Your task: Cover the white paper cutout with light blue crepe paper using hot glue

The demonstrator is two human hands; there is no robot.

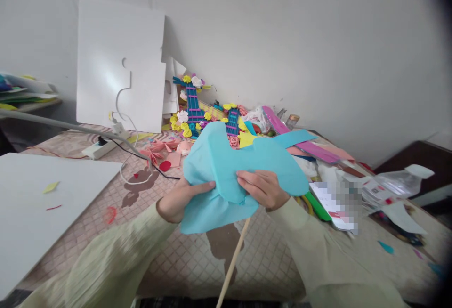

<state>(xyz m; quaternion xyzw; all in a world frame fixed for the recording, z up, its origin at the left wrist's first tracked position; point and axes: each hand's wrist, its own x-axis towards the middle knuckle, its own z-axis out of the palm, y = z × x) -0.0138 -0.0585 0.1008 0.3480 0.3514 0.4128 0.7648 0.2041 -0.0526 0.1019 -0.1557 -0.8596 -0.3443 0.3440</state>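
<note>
Both hands hold a large blue crepe paper flower (226, 162) with broad rounded petals above the table. My left hand (180, 197) grips its left side, the thumb lying on the front and the other fingers hidden behind the paper. On the right, my right hand (263, 188) presses its fingertips against the paper near the gathered lower middle. A thin wooden stick (233, 263) runs down from beneath the paper toward the front edge of the table. Its upper end is hidden by the paper.
Paper-flower decorations (192, 105) and pink paper pieces (158, 150) lie behind. A power strip (106, 145) with cables stands left, near a white board (81, 190). On the right are a plastic bottle (399, 185) and a partly blurred phone-like object (332, 204).
</note>
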